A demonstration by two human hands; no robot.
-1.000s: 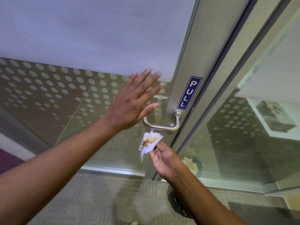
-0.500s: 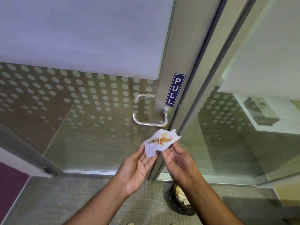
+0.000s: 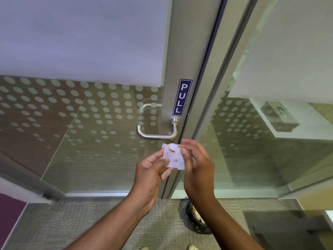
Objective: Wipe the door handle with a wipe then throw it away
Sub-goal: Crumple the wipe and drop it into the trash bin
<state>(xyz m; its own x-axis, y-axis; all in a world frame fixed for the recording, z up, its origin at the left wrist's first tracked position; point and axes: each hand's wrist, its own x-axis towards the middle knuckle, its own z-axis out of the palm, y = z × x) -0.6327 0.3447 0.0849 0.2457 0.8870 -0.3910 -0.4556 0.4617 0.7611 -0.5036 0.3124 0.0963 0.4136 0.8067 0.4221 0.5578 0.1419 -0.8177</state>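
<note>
**Wipe held in both hands below the door handle**

Wipe (image 3: 173,157) sits at centre frame, white, crumpled, with a small brown-orange smear near its top edge. Left hand (image 3: 151,173) pinches its lower left side between thumb and fingers; right hand (image 3: 197,166) grips its right edge, fingers curled over it. Hands close together, joined by the wipe. Door handle (image 3: 155,133), brushed metal lever, lies just above the wipe, not touching it. Blue PULL sign (image 3: 182,97) is on the door frame above the handle. Dark bin (image 3: 196,220) stands on the carpet at lower centre, partly hidden by the right forearm.
</note>
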